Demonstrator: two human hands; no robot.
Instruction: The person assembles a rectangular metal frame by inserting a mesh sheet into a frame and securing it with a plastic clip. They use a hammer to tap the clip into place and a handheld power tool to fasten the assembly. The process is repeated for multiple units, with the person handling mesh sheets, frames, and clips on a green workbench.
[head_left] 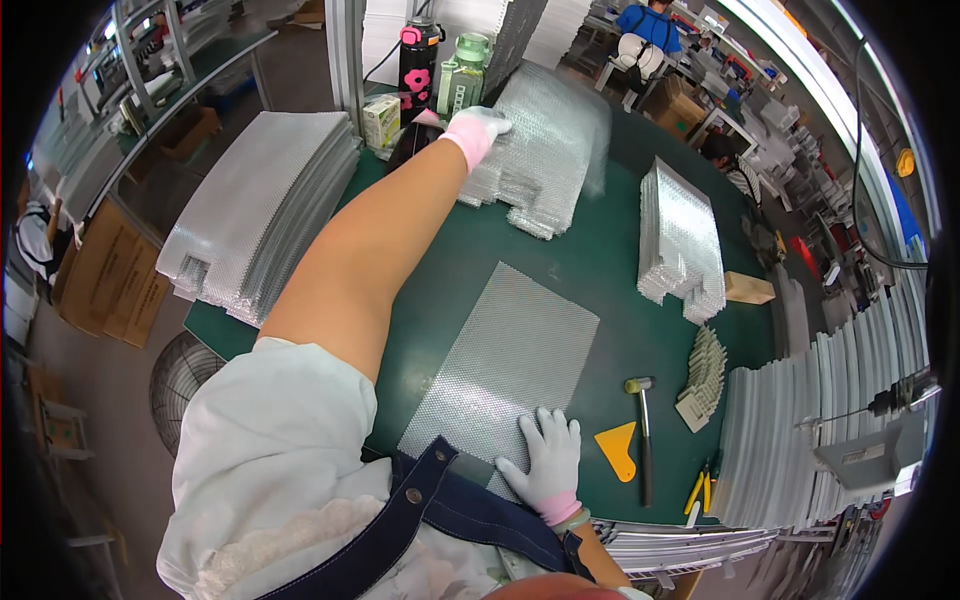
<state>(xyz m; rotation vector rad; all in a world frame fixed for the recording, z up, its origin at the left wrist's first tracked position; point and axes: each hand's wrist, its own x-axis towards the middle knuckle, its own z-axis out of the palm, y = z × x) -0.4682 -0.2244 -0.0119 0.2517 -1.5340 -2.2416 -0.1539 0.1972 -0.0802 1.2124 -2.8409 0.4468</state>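
Note:
My left hand (pixel 476 136), in a white glove with a pink cuff, reaches to the far side of the green table. Its fingers are closed on the left edge of a silvery honeycomb-patterned sheet (pixel 555 125), which has a notched near edge and a blurred right side. Whether other sheets lie under it I cannot tell. Nearer to me, another silvery honeycomb sheet (pixel 520 350) lies flat on the table. My right hand (pixel 548 458), gloved the same way, rests with fingers spread at that sheet's near right edge and grips nothing.
Stacks of silvery sheets stand left (pixel 255 190) and right (pixel 680 230). A hammer (pixel 646 440), yellow scraper (pixel 617 450), pliers (pixel 702 492) and beige strips (pixel 702 370) lie at right. Upright panels (pixel 800 430) line the right edge. Black (pixel 418 65) and green (pixel 465 75) bottles stand far.

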